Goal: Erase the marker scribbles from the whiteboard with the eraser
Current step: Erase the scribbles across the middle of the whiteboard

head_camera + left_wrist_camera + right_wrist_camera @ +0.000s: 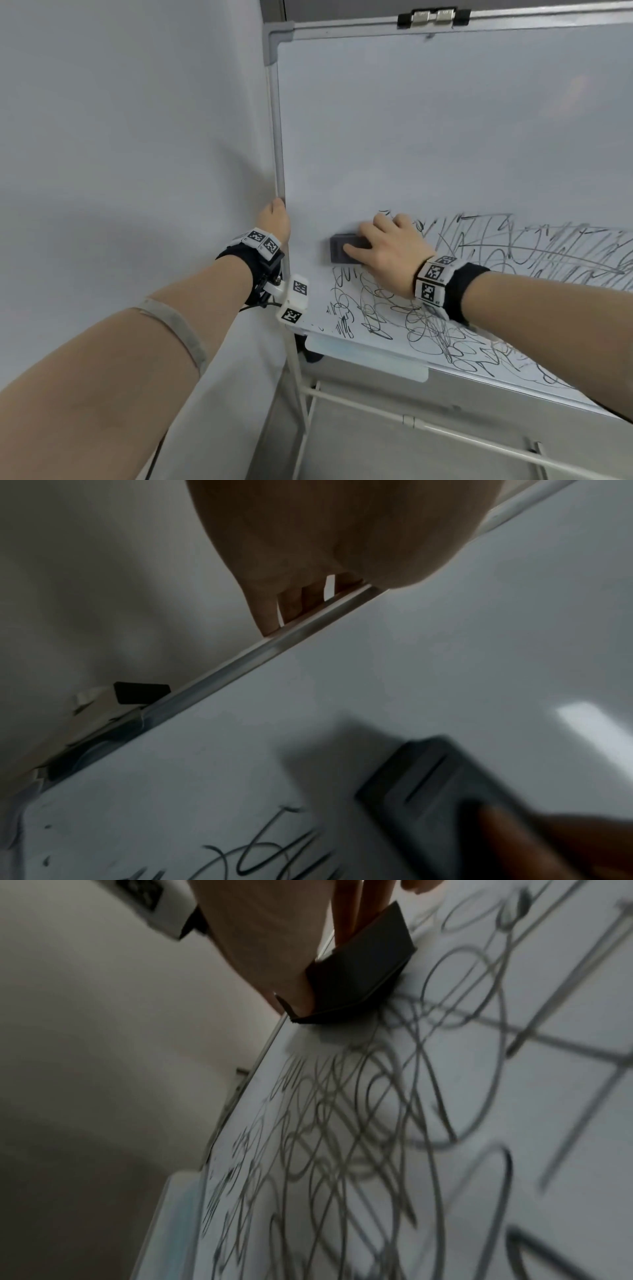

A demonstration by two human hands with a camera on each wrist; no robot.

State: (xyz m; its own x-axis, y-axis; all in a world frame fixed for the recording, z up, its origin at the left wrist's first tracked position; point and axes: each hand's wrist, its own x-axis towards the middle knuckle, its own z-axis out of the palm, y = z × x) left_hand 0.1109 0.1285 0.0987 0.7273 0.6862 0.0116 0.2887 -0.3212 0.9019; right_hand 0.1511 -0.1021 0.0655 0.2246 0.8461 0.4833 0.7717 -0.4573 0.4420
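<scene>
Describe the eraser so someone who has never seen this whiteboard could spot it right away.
Find the whiteboard on its stand, then its lower left area where the clean surface meets the scribbles. The eraser is there, held flat against the board by the right hand. It is the only solid dark grey block; everything nearby is thin marker line.

left hand [274,219] gripping, right hand [390,253] curled, gripping
</scene>
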